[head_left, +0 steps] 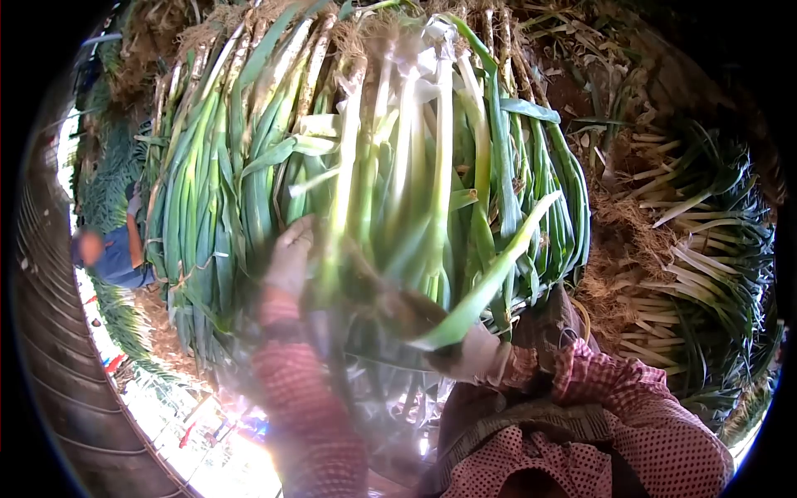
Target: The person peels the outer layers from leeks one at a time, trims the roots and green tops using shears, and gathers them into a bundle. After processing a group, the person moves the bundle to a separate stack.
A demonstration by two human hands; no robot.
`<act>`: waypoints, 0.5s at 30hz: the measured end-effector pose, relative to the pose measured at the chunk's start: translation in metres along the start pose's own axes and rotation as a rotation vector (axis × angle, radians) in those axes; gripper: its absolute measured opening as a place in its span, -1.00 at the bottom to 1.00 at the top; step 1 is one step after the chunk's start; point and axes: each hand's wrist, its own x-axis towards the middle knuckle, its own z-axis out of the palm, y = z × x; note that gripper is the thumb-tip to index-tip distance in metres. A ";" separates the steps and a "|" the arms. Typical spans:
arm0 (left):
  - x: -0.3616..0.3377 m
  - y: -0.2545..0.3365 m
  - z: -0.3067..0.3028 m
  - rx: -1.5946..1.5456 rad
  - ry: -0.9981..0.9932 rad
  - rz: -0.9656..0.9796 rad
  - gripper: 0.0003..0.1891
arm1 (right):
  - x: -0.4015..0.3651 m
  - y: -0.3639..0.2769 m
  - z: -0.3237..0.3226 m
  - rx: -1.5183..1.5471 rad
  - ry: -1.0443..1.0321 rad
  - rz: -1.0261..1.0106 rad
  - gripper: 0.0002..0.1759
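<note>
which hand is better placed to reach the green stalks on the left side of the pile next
Probably the left hand: it is up beside the green stalks on that side. The right hand is lower and farther right, next to a long green leaf.

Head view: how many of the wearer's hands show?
2. The left hand is at the bunched stalks; the right hand is lower and further right, by the long curved leaf. Some fingers are blurred or hidden.
</note>
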 end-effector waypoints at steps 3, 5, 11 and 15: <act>-0.007 0.005 0.002 -0.074 -0.001 -0.053 -0.59 | -0.012 -0.017 0.000 -0.534 0.095 -0.264 -0.39; -0.006 0.002 0.000 -0.100 -0.018 -0.051 -0.59 | 0.009 -0.017 -0.011 -0.297 0.046 -0.064 -0.39; -0.014 0.014 -0.001 0.126 -0.086 -0.086 -0.48 | 0.022 -0.076 -0.039 -0.232 -0.002 0.070 -0.45; -0.025 0.016 0.017 0.155 -0.033 -0.044 -0.46 | 0.028 -0.065 -0.046 -0.421 -0.061 0.174 -0.32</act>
